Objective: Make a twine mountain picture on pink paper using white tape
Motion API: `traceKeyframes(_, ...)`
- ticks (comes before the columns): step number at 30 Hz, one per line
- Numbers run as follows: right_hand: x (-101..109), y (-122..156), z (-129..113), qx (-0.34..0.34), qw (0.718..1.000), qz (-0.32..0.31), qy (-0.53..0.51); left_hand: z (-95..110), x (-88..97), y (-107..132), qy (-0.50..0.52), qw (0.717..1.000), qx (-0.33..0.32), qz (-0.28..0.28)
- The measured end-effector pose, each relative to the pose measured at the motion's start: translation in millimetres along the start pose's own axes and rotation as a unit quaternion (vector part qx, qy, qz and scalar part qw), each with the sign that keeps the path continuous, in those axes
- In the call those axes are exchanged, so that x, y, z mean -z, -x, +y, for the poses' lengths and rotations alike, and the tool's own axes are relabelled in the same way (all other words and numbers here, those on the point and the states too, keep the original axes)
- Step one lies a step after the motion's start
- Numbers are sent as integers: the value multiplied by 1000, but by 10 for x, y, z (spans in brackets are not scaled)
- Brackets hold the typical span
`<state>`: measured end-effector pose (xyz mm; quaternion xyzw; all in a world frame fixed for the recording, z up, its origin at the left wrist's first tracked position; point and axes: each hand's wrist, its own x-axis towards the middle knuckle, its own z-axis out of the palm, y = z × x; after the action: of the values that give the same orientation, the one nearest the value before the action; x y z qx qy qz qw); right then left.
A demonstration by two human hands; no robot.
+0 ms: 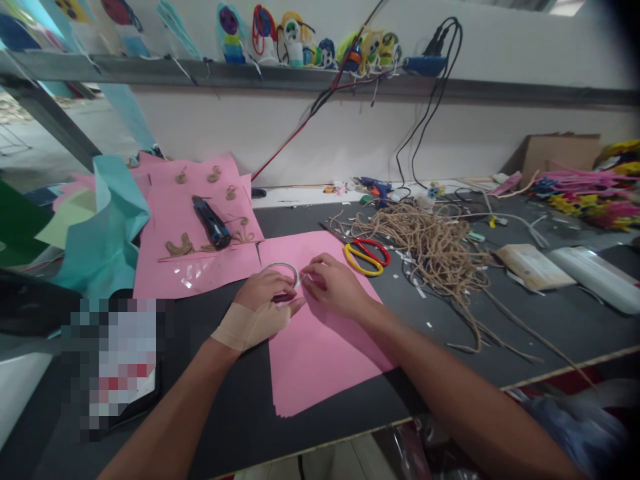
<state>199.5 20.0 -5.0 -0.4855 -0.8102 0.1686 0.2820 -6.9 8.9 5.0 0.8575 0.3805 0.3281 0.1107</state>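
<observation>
My left hand (270,300), with a beige bandage wrapped round its wrist and palm, is closed on a thin ring-shaped tape roll (295,272). Fingers of my right hand (333,283) pinch together at the roll's right side, at a small whitish bit that looks like the tape's end. Both hands are over a stack of pink paper sheets (320,360) on the dark table. Scissors (367,257) with red and yellow handles lie just beyond my right hand, their blades pointing away to the left.
A heap of brown twine (430,240) spreads to the right. On pink sheets at the left lie a utility knife (211,223) and several twine shapes. A glue gun (377,189) lies at the back. Small dolls (295,43) line the shelf (175,70) above. Teal paper (115,213) stands far left.
</observation>
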Motion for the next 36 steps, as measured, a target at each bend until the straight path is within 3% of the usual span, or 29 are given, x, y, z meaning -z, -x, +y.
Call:
traceKeyframes(8,5,-5,-14,-4,1000,1,1,52,21,17,-5,1000,5,-18)
traceKeyframes(22,9,-2,-24,-7,1000,1,-28,67,-28,34,-8,996,90,-25)
traceKeyframes(36,-25,-20,-56,-76,981,77,-163,162,37,-7,125,987,96,-19)
